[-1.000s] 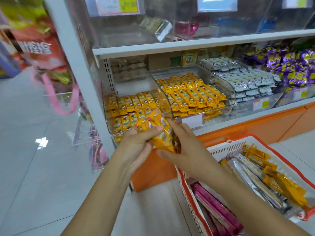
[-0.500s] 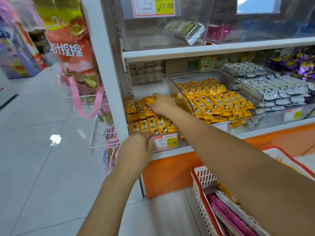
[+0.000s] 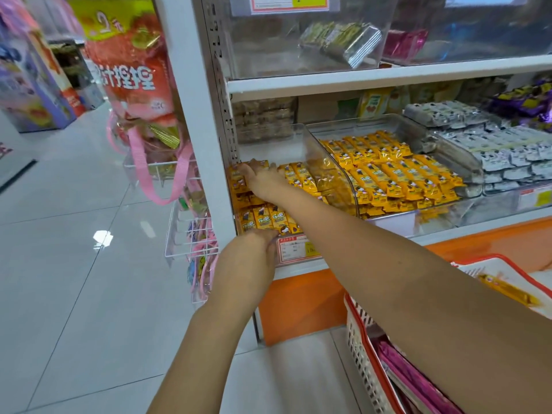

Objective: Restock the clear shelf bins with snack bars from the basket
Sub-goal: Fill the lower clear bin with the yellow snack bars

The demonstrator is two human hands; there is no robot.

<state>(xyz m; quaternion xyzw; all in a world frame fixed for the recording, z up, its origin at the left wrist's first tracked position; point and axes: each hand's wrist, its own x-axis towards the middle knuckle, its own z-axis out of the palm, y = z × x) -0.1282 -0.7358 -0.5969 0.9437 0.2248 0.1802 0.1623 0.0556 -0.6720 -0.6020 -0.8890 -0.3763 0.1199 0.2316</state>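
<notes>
Nearest, low right: red-rimmed white basket [image 3: 363,333] on the floor, holding pink-wrapped bars [image 3: 418,380] and, further right, a yellow-wrapped bar [image 3: 507,291]. Stock remains to be shelved.

Next out: left hand [image 3: 254,249] at the front lip of the leftmost clear bin [image 3: 310,144], just beside its price label [image 3: 294,249]. Knuckles face the camera and the fingers curl over the bin's front edge; cannot tell whether they grip the lip or only rest against it. No bar visible in this hand.

Further in: right hand [image 3: 263,182] reaches across into the same bin, palm down, fingers spread flat on the yellow snack bars [image 3: 268,218] at the far left corner. It is open and pressing, not pinching anything that I can see.

Right of this, a second clear bin [image 3: 448,150] is full of the same yellow bars in tidy rows; beyond it, grey-wrapped bars [image 3: 507,156].

Judgement: step in hand is settling or squaring the newly placed bars.

Risks:
- The front row sits at the lip, and pressure from the flat hand could push bars forward and over it.
- Wrappers look slick, so stacked bars may slide out of their rows.
- The right forearm crosses above the basket and near the bin divider, so a fast pull-back could drag bars out.
</notes>
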